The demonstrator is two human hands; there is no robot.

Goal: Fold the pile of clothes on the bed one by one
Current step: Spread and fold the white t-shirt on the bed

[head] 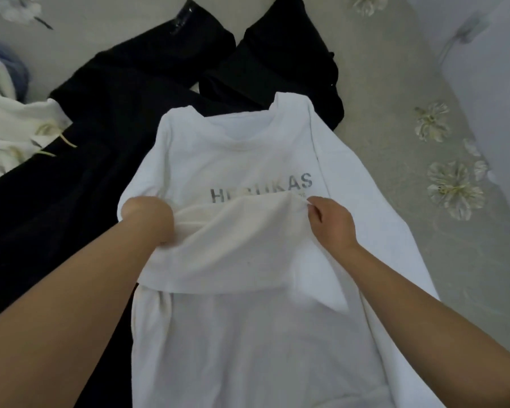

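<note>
Right hand [331,223]: a corner of a folded-over white flap is pinched between thumb and fingers, just below the printed lettering.

Left hand [147,219]: curled over the opposite end of the same flap; the fingers are hidden in the cloth, so the grip is judged closed on the fabric, though the exact hold cannot be told.

White long-sleeved shirt [248,160]: laid face up on the bed, collar away from the person, grey lettering across the chest partly covered by the flap. The flap appears to be a sleeve or side panel drawn across the front; which cannot be told. The lower body of the shirt is spread flat toward the person.

Black garments [106,119]: lying unfolded beneath and beyond the shirt, at left and at top.

White floral-print garment [15,131]: crumpled at far left, with a blue-grey item [15,63] just behind it.

Bedspread [442,184]: pale, embroidered with flowers, bare at right.

Progress: judged early. One shirt is in mid-fold; no finished folded stack is seen. The black pieces and the items at left are yet to be folded.
</note>
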